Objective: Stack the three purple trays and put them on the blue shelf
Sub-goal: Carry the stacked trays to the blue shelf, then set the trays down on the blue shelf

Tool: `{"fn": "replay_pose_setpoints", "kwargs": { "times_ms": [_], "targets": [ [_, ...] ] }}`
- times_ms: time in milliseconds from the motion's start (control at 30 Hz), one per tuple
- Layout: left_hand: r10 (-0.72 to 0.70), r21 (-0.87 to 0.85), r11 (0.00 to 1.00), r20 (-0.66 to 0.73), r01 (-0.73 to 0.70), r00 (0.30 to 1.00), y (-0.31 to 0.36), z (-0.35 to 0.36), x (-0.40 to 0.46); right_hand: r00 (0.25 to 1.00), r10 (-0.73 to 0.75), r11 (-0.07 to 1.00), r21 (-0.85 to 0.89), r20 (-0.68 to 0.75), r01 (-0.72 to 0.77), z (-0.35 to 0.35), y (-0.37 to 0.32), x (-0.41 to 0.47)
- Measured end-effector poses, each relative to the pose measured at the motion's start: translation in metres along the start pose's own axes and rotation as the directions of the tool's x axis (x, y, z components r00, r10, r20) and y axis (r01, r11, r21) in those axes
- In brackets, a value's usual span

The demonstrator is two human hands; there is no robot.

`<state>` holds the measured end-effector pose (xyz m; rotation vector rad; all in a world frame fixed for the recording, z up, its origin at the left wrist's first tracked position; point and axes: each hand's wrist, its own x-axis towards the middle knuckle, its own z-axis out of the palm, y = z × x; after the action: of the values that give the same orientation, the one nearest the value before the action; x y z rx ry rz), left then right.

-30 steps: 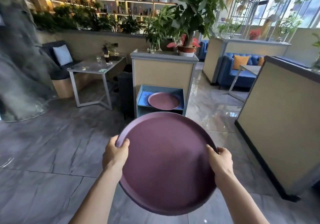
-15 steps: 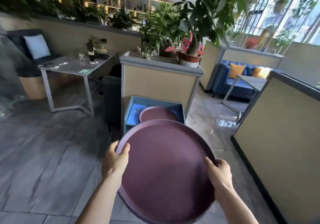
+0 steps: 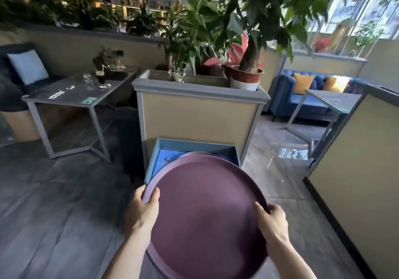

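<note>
I hold a round purple tray (image 3: pixel 205 211) in both hands, tilted slightly away from me. My left hand (image 3: pixel 143 210) grips its left rim and my right hand (image 3: pixel 273 222) grips its right rim. Just beyond the held tray stands the low blue shelf (image 3: pixel 194 146), set against a beige planter box. Another purple tray (image 3: pixel 194 154) lies on the shelf's top; only a thin strip of its far rim shows above the held tray. I cannot tell whether the held tray is a single one or a stack.
The beige planter box (image 3: pixel 198 116) with potted plants rises right behind the shelf. A grey table (image 3: pixel 71 97) with glasses stands to the left, a dark chair (image 3: pixel 129 138) beside the shelf. A beige partition wall (image 3: pixel 356 170) runs along the right, blue sofa (image 3: pixel 302 97) behind.
I have walked closer to the blue shelf. The held tray now covers most of the tray lying on the shelf. Both hands keep the same grip.
</note>
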<state>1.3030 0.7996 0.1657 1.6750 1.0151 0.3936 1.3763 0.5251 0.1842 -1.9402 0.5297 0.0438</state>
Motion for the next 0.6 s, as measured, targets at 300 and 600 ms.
{"fn": "replay_pose_setpoints", "kwargs": {
  "times_ms": [300,600],
  "targets": [
    [-0.1,0.045,0.994,-0.026,0.101,0.995,0.024,0.129,0.14,0.999,0.052,0.983,-0.176,0.007,-0.05,0.102,-0.024,0.193],
    [-0.311,0.149,0.936,-0.074,0.319,0.948,-0.019,0.211,0.219,0.996,0.072,0.849,-0.527,0.044,-0.038,0.173,0.004,0.297]
  ]
}}
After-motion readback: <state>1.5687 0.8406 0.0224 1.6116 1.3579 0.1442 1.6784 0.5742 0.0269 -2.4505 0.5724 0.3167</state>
